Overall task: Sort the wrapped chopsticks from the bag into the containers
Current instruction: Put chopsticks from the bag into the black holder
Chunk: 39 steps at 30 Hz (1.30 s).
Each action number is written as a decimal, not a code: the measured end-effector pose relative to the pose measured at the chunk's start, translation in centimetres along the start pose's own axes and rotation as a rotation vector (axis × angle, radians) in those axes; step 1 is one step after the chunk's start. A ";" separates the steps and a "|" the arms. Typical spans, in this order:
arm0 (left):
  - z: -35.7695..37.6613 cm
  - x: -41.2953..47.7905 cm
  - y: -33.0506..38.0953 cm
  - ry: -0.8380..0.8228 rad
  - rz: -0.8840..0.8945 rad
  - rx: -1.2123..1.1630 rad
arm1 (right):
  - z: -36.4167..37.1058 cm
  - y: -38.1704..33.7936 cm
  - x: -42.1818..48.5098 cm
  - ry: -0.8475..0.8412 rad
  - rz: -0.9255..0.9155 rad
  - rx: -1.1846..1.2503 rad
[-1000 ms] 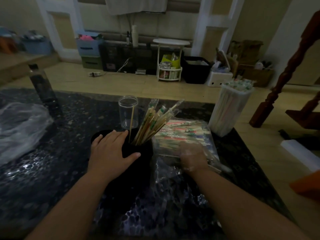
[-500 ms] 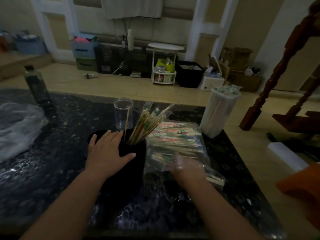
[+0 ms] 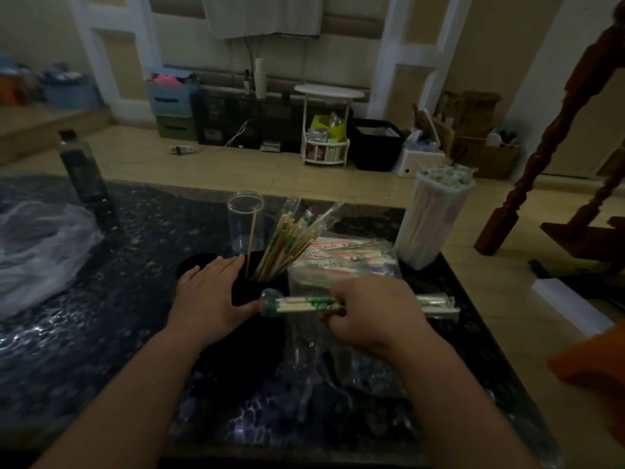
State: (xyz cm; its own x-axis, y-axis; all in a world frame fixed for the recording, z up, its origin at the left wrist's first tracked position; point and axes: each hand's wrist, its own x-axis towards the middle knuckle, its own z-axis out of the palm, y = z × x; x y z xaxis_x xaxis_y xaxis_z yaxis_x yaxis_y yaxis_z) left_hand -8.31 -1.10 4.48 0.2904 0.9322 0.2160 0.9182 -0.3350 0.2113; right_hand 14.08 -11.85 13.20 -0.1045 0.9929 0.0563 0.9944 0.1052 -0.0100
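Head view, looking down over both forearms onto a dark, speckled table in dim light. The right hand has its fingers curled, pinching one wrapped pair of chopsticks, which it holds level and crosswise in front of the person. The pair's clear wrapper carries green print, and its free end pokes out leftward, close to the left thumb.

The left hand lies flat with straight fingers against a black container, grasping nothing. A fan of wrapped chopsticks stands tilted in that container, leaning away to the right.

Just behind it stands a clear cup with a single thin stick in front of it; I cannot tell whether the stick stands inside the cup. The clear bag of wrapped chopsticks lies flat on the table behind the right hand, beside the black container.

Further right, near the table's edge, a tall white container stands packed full. A dark bottle and a crumpled sheet of plastic sit at the far left.
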 end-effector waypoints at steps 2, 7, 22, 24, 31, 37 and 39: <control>0.0 -0.1 -0.1 0.002 -0.001 -0.022 | -0.2 -0.2 0.2 0.168 -0.032 -0.019; 0.6 -0.3 -0.5 0.048 0.023 0.011 | 2.0 0.1 1.6 0.853 -0.154 0.258; 0.9 -0.4 -0.4 0.082 -0.042 0.026 | 4.9 -3.0 5.8 0.932 0.172 1.103; 0.8 -0.3 -0.4 0.070 -0.042 0.034 | 5.2 -3.3 6.2 0.928 0.197 1.112; 0.6 -0.3 -0.5 0.067 -0.037 0.031 | 6.5 -3.7 8.3 0.541 0.290 1.179; 0.6 -0.1 0.1 0.056 -0.047 0.016 | 5.6 -5.0 8.4 0.612 0.361 1.391; 0.5 -0.2 0.0 0.052 -0.043 0.013 | 5.6 -5.0 8.7 0.721 0.343 1.371</control>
State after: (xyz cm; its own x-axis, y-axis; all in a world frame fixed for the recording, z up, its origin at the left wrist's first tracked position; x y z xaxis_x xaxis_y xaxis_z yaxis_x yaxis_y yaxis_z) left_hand -8.26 -1.22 3.94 0.2362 0.9372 0.2566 0.9331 -0.2924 0.2093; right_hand 8.11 -3.45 8.14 0.5378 0.7879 0.3001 0.1589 0.2548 -0.9538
